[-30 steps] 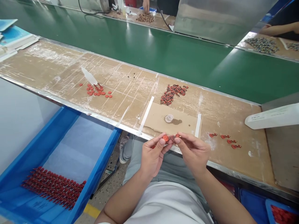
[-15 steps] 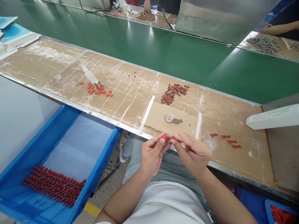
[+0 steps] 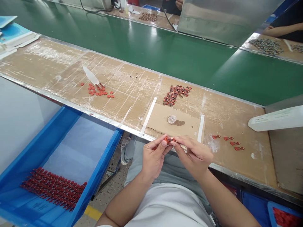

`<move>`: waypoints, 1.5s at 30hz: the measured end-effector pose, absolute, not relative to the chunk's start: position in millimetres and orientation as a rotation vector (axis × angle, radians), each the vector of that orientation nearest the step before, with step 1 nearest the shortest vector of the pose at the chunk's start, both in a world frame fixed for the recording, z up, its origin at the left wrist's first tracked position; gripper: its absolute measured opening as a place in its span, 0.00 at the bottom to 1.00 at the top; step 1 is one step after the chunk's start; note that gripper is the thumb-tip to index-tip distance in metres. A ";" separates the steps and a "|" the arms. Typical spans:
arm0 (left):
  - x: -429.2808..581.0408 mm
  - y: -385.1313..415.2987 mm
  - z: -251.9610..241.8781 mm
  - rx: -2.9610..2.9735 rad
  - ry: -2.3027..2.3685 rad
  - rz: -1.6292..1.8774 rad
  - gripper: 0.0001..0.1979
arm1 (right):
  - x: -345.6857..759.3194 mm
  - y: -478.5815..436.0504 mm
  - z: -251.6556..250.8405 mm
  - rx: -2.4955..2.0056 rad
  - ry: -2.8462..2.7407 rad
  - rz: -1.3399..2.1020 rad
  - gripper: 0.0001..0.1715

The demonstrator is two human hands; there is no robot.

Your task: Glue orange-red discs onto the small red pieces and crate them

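Hands meet low over the near edge of the table [image 3: 132, 104]: my left hand [image 3: 153, 159] pinches a small red part [image 3: 168, 140], my right hand [image 3: 195, 155] pinching its other end to steady it.

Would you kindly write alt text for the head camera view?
The left hand and right hand pinch a small red part above a cardboard-topped bench. Rows of red parts lie in a blue tray below left.
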State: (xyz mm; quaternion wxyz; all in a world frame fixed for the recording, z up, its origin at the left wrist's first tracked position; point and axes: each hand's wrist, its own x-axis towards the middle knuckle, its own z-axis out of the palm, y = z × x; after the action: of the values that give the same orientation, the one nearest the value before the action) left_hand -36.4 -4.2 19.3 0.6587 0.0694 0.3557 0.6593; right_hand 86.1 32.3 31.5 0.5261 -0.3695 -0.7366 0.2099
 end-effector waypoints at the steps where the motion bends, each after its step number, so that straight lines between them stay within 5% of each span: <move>1: -36.7 -4.3 19.2 0.166 0.806 1.494 0.11 | 86.0 32.1 31.6 -0.884 -1.759 0.503 0.27; 24: -33.4 -3.3 19.6 0.368 0.841 1.540 0.10 | 92.1 34.7 40.2 -0.819 -1.757 0.430 0.26; 31: -29.0 -2.8 19.8 0.338 0.837 1.590 0.03 | 89.9 34.9 37.3 -0.869 -1.716 0.425 0.25; 45: -21.2 -3.5 13.7 0.604 0.853 1.667 0.10 | 97.9 27.7 22.7 -0.954 -1.555 0.516 0.21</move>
State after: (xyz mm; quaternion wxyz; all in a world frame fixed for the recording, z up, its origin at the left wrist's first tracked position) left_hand -21.2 -3.5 13.7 0.5538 0.2554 0.3611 0.7055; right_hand 97.9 27.7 22.7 0.5835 -0.4086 -0.6662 0.2209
